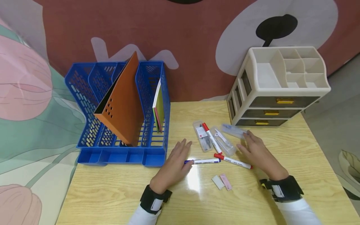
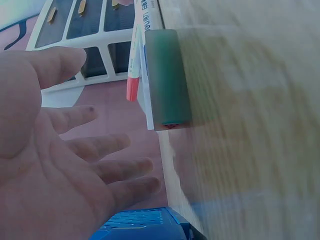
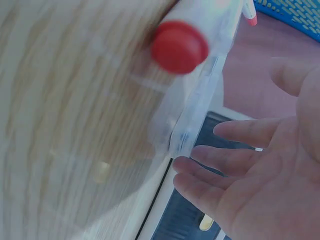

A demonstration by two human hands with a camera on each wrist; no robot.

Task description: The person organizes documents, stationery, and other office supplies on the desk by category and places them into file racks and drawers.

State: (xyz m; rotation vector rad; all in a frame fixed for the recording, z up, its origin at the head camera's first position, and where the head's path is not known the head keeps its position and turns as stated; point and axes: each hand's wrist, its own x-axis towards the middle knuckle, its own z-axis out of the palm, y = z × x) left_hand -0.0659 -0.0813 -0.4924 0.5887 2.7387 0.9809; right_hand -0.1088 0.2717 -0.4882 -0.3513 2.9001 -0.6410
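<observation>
L fingers (image 1: 182,150) nr blue mkr (image 1: 206,161), R fingers (image 1: 252,140) nr clear case (image 1: 232,130)

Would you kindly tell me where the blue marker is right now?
In the head view, the blue marker lies on the table, its left end by the left hand, its right end near the lower red marker.
</observation>
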